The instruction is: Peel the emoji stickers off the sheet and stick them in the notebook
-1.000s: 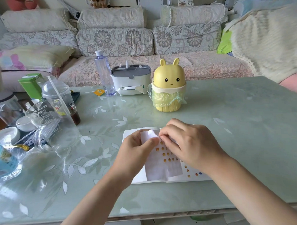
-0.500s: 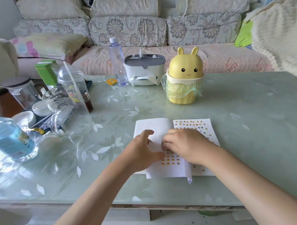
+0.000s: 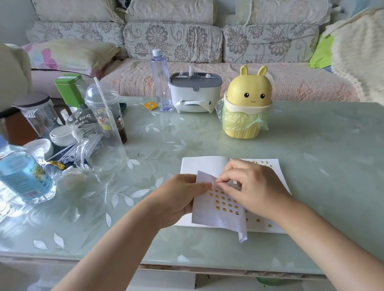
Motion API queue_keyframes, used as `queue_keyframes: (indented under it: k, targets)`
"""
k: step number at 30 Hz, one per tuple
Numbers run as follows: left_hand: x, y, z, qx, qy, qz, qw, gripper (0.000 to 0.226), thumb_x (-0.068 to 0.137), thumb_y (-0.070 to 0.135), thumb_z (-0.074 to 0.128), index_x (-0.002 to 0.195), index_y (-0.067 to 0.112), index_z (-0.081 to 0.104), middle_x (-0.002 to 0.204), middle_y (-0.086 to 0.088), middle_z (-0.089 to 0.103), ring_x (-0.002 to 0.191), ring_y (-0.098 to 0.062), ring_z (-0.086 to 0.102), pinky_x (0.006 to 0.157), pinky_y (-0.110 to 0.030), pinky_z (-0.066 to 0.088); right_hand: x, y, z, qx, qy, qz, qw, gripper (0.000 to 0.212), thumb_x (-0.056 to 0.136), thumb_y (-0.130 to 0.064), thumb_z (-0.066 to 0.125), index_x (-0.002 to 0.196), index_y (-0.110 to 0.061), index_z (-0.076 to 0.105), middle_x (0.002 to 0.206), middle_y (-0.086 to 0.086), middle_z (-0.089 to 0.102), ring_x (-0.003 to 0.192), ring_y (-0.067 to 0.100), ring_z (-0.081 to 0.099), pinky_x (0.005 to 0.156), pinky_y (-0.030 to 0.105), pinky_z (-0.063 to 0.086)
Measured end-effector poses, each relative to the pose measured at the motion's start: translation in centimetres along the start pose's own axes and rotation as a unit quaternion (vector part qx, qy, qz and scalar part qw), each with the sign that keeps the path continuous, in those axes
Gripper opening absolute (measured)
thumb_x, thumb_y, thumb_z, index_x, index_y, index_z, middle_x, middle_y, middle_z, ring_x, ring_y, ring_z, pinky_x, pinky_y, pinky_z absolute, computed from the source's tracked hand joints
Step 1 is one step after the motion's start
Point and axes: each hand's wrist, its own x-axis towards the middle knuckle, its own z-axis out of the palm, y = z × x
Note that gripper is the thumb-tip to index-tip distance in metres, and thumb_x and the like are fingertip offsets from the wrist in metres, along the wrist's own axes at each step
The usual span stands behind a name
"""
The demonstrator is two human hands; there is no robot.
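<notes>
An open white notebook lies flat on the glass table, its right page carrying several small emoji stickers. Over it I hold a white sticker sheet with rows of yellow emoji stickers. My left hand grips the sheet's left edge, thumb on top. My right hand hovers at the sheet's upper part, with thumb and forefinger pinched together at a sticker near the top row. The sheet's lower right corner hangs past the notebook's front edge.
A yellow bunny bin stands behind the notebook. A tissue box and a tall bottle are further back. A clear jug, a lidded cup and a blue water bottle crowd the left side.
The sheet was pressed down on the notebook half a second ago; now its top is lifted again and my right fingertips pinch at the upper stickers. The camera view has shifted closer.
</notes>
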Motion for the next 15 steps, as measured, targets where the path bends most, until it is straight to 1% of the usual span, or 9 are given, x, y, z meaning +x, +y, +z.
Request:
queue_keyframes:
  k: [2, 4, 5, 6, 7, 8, 10, 13, 15]
  targets:
    - [-0.2, 0.1, 0.2, 0.062, 0.036, 0.031, 0.997, 0.018, 0.099, 0.015, 0.061, 0.111, 0.009, 0.073, 0.109, -0.011, 0.076, 0.105, -0.025, 0.072, 0.098, -0.041, 0.056, 0.1, -0.3, -0.3, -0.034, 0.008, -0.022, 0.999, 0.006, 0.089, -0.031, 0.070, 0.084, -0.032, 0.067, 0.089, -0.016, 0.058, 0.065, 0.001, 0.039, 0.057, 0.022, 0.033]
    - [-0.4, 0.2, 0.6, 0.148, 0.091, 0.081, 0.981, 0.016, 0.093, 0.024, 0.070, 0.107, 0.019, 0.074, 0.098, -0.003, 0.078, 0.088, -0.014, 0.074, 0.082, -0.031, 0.059, 0.3, -0.8, -0.9, -0.027, -0.033, -0.002, 0.999, 0.007, 0.093, -0.031, 0.063, 0.086, -0.033, 0.061, 0.090, -0.020, 0.055, 0.066, 0.000, 0.044, 0.060, 0.026, 0.036]
    - [-0.5, 0.4, 0.8, 0.188, 0.112, 0.108, 0.970, 0.023, 0.088, 0.031, 0.076, 0.110, 0.025, 0.072, 0.091, 0.002, 0.077, 0.080, -0.010, 0.073, 0.074, -0.026, 0.059, 0.5, -1.0, -1.2, -0.013, -0.065, 0.018, 0.998, 0.008, 0.094, -0.031, 0.060, 0.087, -0.033, 0.060, 0.089, -0.022, 0.055, 0.068, -0.003, 0.047, 0.063, 0.026, 0.038]
    - [-0.5, 0.4, 0.8, 0.228, 0.125, 0.130, 0.957, 0.038, 0.080, 0.040, 0.082, 0.114, 0.031, 0.069, 0.086, 0.005, 0.075, 0.076, -0.009, 0.071, 0.069, -0.025, 0.056, 0.6, -1.0, -1.4, 0.003, -0.094, 0.039, 0.995, 0.008, 0.094, -0.032, 0.058, 0.086, -0.033, 0.059, 0.088, -0.023, 0.055, 0.071, -0.006, 0.049, 0.066, 0.026, 0.039]
    - [-0.4, 0.5, 0.8, 0.266, 0.130, 0.143, 0.944, 0.052, 0.071, 0.047, 0.085, 0.117, 0.037, 0.066, 0.085, 0.005, 0.073, 0.075, -0.011, 0.070, 0.070, -0.028, 0.057, 0.8, -1.1, -1.7, 0.024, -0.118, 0.064, 0.991, 0.010, 0.094, -0.033, 0.057, 0.085, -0.033, 0.060, 0.087, -0.023, 0.057, 0.073, -0.006, 0.051, 0.068, 0.025, 0.039]
    - [-0.3, 0.5, 0.7, 0.291, 0.129, 0.150, 0.936, 0.060, 0.066, 0.046, 0.088, 0.121, 0.039, 0.063, 0.088, 0.004, 0.074, 0.080, -0.012, 0.071, 0.077, -0.034, 0.059, 0.9, -1.2, -2.0, 0.052, -0.137, 0.091, 0.985, 0.011, 0.094, -0.034, 0.057, 0.084, -0.034, 0.061, 0.085, -0.022, 0.060, 0.072, -0.004, 0.052, 0.067, 0.025, 0.039]
    - [-0.3, 0.6, 0.8, 0.295, 0.123, 0.162, 0.934, 0.063, 0.069, 0.031, 0.089, 0.125, 0.038, 0.061, 0.094, 0.007, 0.075, 0.089, -0.009, 0.072, 0.086, -0.039, 0.059, 1.1, -1.1, -2.5, 0.119, -0.155, 0.143, 0.970, 0.014, 0.094, -0.034, 0.059, 0.081, -0.034, 0.064, 0.077, -0.022, 0.064, 0.064, -0.002, 0.054, 0.063, 0.022, 0.039]
    - [-0.5, 0.7, 1.0, 0.278, 0.120, 0.185, 0.935, 0.059, 0.075, 0.018, 0.085, 0.123, 0.041, 0.059, 0.096, 0.007, 0.076, 0.088, -0.008, 0.073, 0.086, -0.040, 0.060, 1.2, -0.9, -2.9, 0.192, -0.153, 0.190, 0.950, 0.016, 0.095, -0.029, 0.062, 0.081, -0.029, 0.067, 0.066, -0.023, 0.062, 0.054, -0.001, 0.051, 0.059, 0.020, 0.041]
    - [-0.8, 0.9, 1.4, 0.258, 0.105, 0.209, 0.938, 0.056, 0.079, 0.012, 0.081, 0.120, 0.042, 0.057, 0.095, 0.006, 0.076, 0.086, -0.012, 0.073, 0.084, -0.040, 0.060, 1.4, -0.9, -3.4, 0.227, -0.141, 0.203, 0.942, 0.016, 0.095, -0.029, 0.064, 0.079, -0.028, 0.069, 0.068, -0.017, 0.064, 0.056, 0.002, 0.054, 0.063, 0.026, 0.048]
